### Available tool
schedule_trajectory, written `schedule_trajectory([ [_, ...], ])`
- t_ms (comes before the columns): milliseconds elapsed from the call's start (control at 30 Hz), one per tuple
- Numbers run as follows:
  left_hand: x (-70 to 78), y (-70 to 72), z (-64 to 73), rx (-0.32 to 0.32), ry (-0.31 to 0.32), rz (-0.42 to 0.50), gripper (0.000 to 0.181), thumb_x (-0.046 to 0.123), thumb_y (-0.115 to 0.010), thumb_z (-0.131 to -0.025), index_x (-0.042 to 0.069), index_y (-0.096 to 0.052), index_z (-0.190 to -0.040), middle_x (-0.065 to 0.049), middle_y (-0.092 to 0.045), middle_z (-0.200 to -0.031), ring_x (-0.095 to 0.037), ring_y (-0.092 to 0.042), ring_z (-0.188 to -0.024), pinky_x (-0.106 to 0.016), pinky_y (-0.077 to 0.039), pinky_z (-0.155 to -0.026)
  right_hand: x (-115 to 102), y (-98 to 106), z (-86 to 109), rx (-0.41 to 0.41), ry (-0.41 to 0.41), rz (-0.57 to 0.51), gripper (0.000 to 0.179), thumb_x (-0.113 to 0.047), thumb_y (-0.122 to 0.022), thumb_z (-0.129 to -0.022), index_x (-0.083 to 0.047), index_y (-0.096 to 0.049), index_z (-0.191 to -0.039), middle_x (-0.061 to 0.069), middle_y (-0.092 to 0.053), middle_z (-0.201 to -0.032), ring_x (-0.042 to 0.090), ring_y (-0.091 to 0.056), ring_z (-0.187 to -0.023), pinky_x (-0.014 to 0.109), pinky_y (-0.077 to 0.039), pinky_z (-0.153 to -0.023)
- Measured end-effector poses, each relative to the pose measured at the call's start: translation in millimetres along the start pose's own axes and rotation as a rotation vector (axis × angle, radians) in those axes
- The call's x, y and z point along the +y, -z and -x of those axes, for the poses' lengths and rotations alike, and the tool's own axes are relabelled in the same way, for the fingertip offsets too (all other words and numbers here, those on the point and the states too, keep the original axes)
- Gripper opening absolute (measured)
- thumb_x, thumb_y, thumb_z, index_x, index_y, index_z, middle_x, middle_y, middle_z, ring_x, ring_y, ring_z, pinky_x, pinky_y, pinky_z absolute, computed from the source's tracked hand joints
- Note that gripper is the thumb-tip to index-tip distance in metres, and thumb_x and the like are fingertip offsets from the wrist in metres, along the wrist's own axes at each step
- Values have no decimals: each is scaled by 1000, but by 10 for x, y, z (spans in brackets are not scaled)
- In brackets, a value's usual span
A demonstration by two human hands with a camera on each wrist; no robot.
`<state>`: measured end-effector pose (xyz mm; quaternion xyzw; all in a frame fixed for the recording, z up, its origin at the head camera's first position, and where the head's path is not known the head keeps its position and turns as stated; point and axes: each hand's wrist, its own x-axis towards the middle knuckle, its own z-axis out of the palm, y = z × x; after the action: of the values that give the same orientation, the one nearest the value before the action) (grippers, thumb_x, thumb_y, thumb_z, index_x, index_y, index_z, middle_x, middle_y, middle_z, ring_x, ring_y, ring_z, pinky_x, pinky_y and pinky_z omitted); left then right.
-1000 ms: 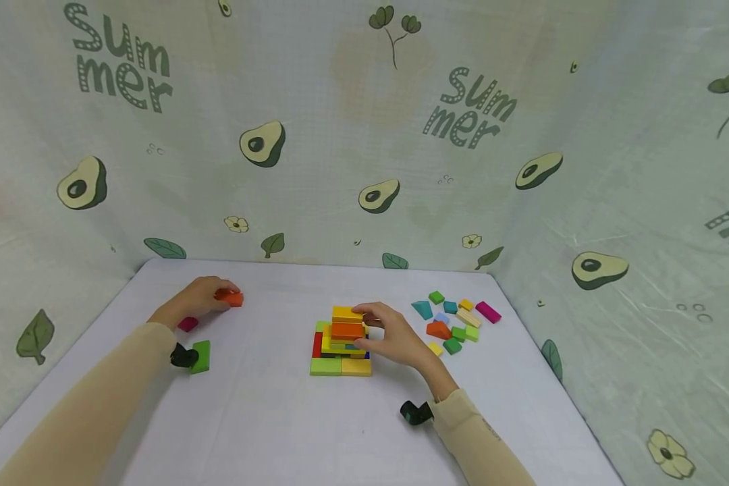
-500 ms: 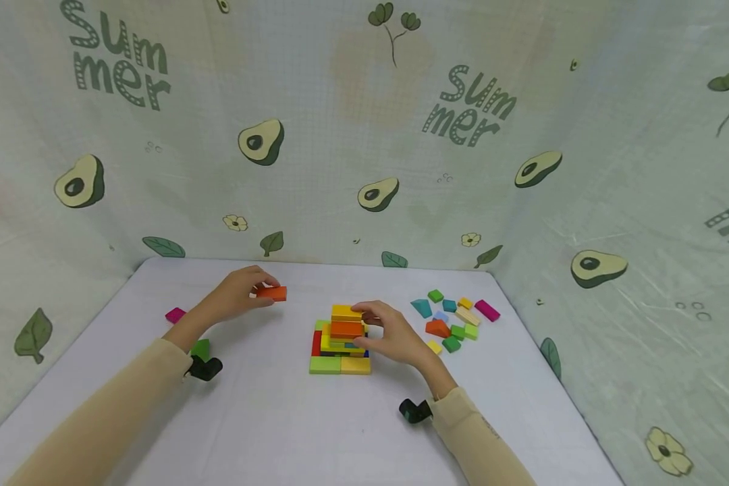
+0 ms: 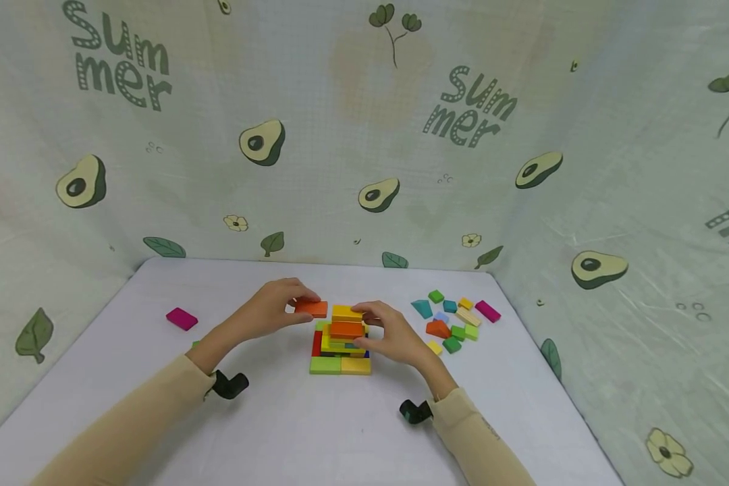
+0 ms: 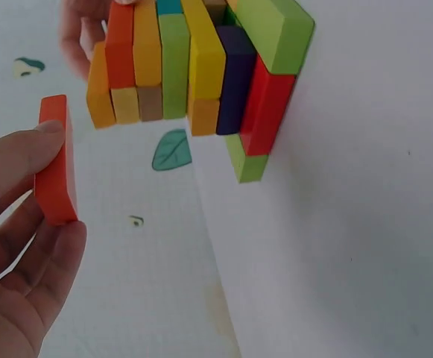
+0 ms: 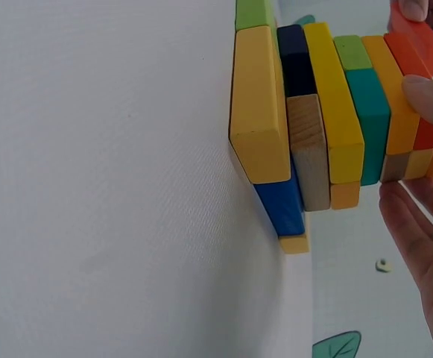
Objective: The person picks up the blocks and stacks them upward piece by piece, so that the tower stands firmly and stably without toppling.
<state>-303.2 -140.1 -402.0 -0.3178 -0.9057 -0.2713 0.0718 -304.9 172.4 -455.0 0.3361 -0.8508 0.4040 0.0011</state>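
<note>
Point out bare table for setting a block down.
Free: the table in front of the tower, between the sleeves; also the strip between tower and back cloth. Crowded: beside the tower, by the left hand and right hand, and among the loose blocks farther right.

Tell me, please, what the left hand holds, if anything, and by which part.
The left hand pinches an orange-red block between thumb and fingers; its end toward the stack is free.

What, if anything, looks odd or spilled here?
Only the tower looks lopsided: its top block sits toward the far side, leaving the near part uncovered. It may simply be unfinished, as the left hand holds an orange block close by. I see no spill or damage.
</note>
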Motion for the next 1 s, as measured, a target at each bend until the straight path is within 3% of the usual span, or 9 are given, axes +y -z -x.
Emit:
schedule_trajectory([
  [100, 91, -57, -31, -1, -37, 8, 34, 21, -87, -91, 18, -79, -123, 6, -72, -110, -12, -63, -97, -36, -62, -85, -2, -1, 0, -2, -1, 0, 58, -19, -84, -94, -18, -57, -146, 0, -60, -145, 17, -62, -130, 36, -53, -109],
  [267, 217, -175, -98, -11, -76, 32, 34, 22, -87, -91, 15, -79, -123, 4, -73, -109, -13, -64, -96, -41, -63, -85, -2, -1, 8, 1, 1, 3, 59, -18, -84, -94, -16, -57, -147, 2, -60, -146, 20, -63, -130, 41, -54, -109],
  [500, 337, -298, -144, -12, -69, 10, 34, 24, -87, -91, 15, -79, -123, 5, -71, -104, -11, -59, -91, -26, -57, -79, 11, -3, 6, -4, 12, 3, 60, -17, -84, -94, -16, -56, -148, 0, -60, -146, 16, -63, -130, 35, -53, -109],
  [633, 359, -353, -129, 1, -55, 8, 33, 25, -88, -90, 16, -80, -120, 6, -69, -104, -11, -59, -92, -26, -56, -80, 7, -2, 5, -2, 20, 2, 60, -17, -84, -94, -16, -57, -147, 0, -60, -145, 16, -63, -130, 34, -53, -109],
  [833, 351, -383, -80, 11, -47, 25, 33, 26, -89, -89, 16, -80, -119, 5, -67, -108, -14, -61, -98, -36, -61, -87, 5, 1, 6, -2, 20, 1, 60, -17, -84, -94, -17, -57, -147, -1, -60, -144, 15, -62, -130, 34, -53, -109],
  [1000, 315, -383, -51, 23, -38, 16, 33, 24, -89, -89, 16, -81, -119, 5, -66, -110, -14, -61, -98, -33, -61, -85, 5, 2, 11, 0, 8, 0, 60, -18, -84, -94, -18, -57, -147, -1, -61, -144, 16, -63, -129, 35, -53, -110],
])
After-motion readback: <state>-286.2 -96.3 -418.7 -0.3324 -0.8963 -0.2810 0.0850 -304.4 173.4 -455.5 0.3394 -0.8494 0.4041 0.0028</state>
